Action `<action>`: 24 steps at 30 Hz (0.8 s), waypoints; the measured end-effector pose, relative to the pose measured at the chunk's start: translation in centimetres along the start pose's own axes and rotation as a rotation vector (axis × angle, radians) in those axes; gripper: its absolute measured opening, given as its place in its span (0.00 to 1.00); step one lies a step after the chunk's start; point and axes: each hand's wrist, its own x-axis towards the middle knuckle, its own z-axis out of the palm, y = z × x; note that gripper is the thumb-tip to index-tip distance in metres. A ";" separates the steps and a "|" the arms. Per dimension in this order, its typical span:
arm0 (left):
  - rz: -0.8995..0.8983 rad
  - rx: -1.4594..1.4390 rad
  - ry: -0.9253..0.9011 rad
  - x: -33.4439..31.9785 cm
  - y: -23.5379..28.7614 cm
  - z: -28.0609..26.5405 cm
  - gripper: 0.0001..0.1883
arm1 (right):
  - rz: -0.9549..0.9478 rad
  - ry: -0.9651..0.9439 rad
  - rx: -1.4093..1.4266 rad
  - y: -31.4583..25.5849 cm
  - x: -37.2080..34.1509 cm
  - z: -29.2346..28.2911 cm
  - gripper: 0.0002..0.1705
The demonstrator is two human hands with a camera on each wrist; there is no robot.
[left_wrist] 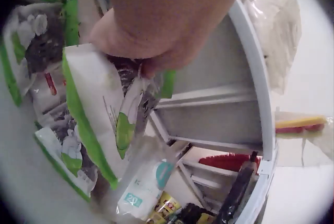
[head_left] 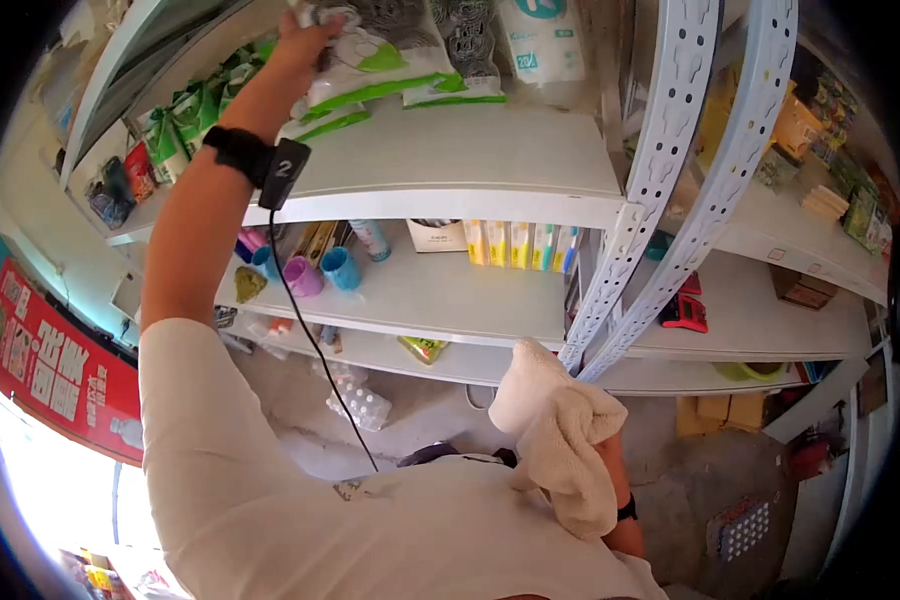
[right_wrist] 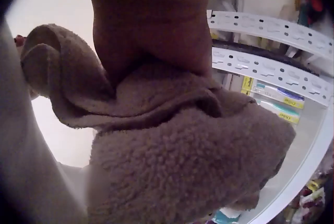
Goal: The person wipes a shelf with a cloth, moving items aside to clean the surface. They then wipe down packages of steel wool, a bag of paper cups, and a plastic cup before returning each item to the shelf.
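The left hand point(head_left: 308, 48) is up at the top shelf point(head_left: 450, 150), its fingers curled round a clear bag with a green edge point(head_left: 370, 75) that holds dark grey scourers. From the left wrist view, the hand point(left_wrist: 156, 41) grips the top of this bag point(left_wrist: 96, 93), and similar bags point(left_wrist: 65, 151) lie beside it. A fluffy beige cloth point(head_left: 570, 440) hangs bunched over the right hand point(head_left: 613, 465), low by the shelf post. In the right wrist view the cloth point(right_wrist: 193, 156) hides the right fingers.
White perforated posts point(head_left: 660, 150) stand right of the shelf. On the shelf below are a purple cup point(head_left: 302, 277), a blue cup point(head_left: 340, 268) and a row of toothbrush boxes point(head_left: 518, 245). A white pack point(head_left: 542, 40) stands right of the bags. A red sign point(head_left: 55, 360) is at left.
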 end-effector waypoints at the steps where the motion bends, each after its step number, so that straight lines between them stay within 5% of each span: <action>1: -0.042 -0.020 -0.056 0.8 -0.7 1.2 0.55 | -0.006 0.027 -0.020 -0.1 0.0 0.2 0.27; 6: -0.106 -0.002 -0.113 3.2 -3.0 7.4 0.48 | -0.025 0.129 -0.071 0.0 0.2 1.6 0.28; 12: -0.097 0.447 -0.120 5.0 -8.0 10.0 0.47 | -0.019 0.208 -0.116 0.6 -0.1 3.2 0.29; 14: -0.164 0.621 -0.212 6.0 -10.0 9.1 0.53 | -0.010 0.221 -0.119 1.1 -0.6 3.8 0.29; 19: 0.046 1.319 -0.175 10.1 -10.9 4.1 0.57 | -0.011 0.223 -0.129 1.7 0.3 5.3 0.29; 21: -0.078 1.449 -0.138 12.8 -11.1 -0.6 0.67 | -0.016 0.216 -0.137 1.8 0.6 5.8 0.30; 24: -0.094 1.344 -0.089 11.3 -11.3 -6.5 0.70 | -0.023 0.205 -0.139 1.9 1.3 6.6 0.30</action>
